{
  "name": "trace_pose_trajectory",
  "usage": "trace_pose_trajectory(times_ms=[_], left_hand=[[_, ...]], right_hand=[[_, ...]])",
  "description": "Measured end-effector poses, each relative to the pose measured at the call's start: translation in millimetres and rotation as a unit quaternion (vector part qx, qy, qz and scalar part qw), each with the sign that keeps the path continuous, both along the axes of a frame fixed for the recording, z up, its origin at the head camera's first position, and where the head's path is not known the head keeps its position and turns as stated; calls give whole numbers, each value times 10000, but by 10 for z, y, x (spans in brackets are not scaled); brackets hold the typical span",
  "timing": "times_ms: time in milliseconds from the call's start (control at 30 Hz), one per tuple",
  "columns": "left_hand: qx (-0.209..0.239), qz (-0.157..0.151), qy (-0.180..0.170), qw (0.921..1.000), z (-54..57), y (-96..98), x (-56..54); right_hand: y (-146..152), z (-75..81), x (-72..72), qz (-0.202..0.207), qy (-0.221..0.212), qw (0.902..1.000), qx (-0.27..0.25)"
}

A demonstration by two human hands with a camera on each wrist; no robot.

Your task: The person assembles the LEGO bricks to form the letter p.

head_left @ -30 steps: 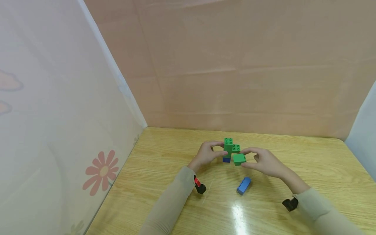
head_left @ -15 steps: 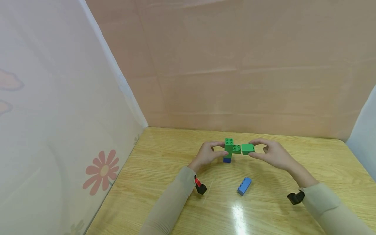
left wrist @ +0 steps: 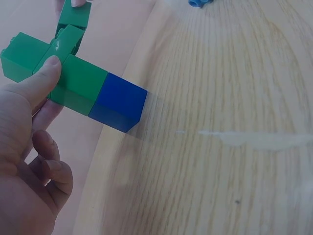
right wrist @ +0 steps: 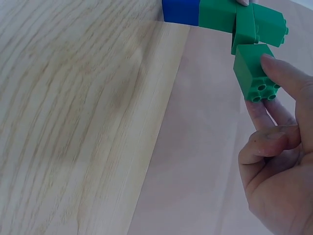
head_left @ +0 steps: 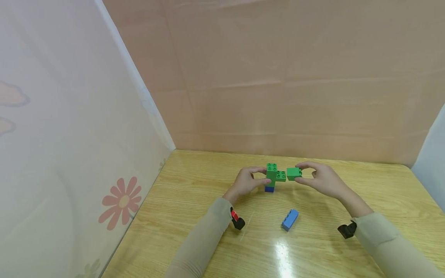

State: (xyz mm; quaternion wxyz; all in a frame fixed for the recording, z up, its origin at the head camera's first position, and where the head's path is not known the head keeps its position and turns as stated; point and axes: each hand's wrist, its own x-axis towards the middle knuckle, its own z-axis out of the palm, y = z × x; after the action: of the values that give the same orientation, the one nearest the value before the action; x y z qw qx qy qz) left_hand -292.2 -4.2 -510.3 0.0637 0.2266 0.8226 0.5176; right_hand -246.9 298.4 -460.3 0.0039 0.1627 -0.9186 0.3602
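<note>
My left hand (head_left: 245, 183) grips an upright stack of toy building bricks between thumb and fingers. The stack has a blue brick (left wrist: 120, 102) at its foot and green bricks (left wrist: 78, 83) above. Out to the right from the stack juts a green brick (head_left: 281, 176) with studs on top. My right hand (head_left: 323, 179) pinches a separate green brick (right wrist: 254, 71) on its side, studs pointing right toward the palm. Its smooth end faces the jutting brick, a narrow gap between them in the head view. A loose blue brick (head_left: 290, 220) lies in front of the hands.
The wooden table (head_left: 194, 173) carries the bricks, with a brown sheet (head_left: 278, 96) hanging behind its far edge. A pale sheet (head_left: 69, 116) with a printed red flower stands along the left side. Black camera mounts sit at both wrists.
My right hand has carried its green brick from in front of the jutting brick to that brick's right side, slightly back. The left hand keeps its hold on the stack in place.
</note>
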Motion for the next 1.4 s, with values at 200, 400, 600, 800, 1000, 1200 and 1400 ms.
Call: trace_pose_trajectory(times_ms=[200, 400, 600, 800, 1000, 1200, 1400], left_hand=[[32, -8, 26, 10000, 3, 8, 2], [21, 37, 34, 10000, -2, 10, 2], [47, 29, 32, 10000, -2, 14, -3], [128, 7, 41, 9999, -8, 14, -4], [129, -9, 38, 9999, -2, 10, 4], [96, 26, -24, 9999, 9, 13, 14], [108, 1, 10, 9999, 5, 7, 16]], right_hand=[[-25, 13, -18, 98, 103, 9997, -193], [-48, 41, -37, 89, 191, 9993, -301], [-79, 74, -40, -28, 91, 9994, -328], [-133, 104, -42, -16, 87, 9981, -606], [-161, 106, -67, 55, 183, 9974, -688], [-183, 86, -80, 125, 169, 9972, -722], [-214, 84, -104, 192, 257, 9971, -694]])
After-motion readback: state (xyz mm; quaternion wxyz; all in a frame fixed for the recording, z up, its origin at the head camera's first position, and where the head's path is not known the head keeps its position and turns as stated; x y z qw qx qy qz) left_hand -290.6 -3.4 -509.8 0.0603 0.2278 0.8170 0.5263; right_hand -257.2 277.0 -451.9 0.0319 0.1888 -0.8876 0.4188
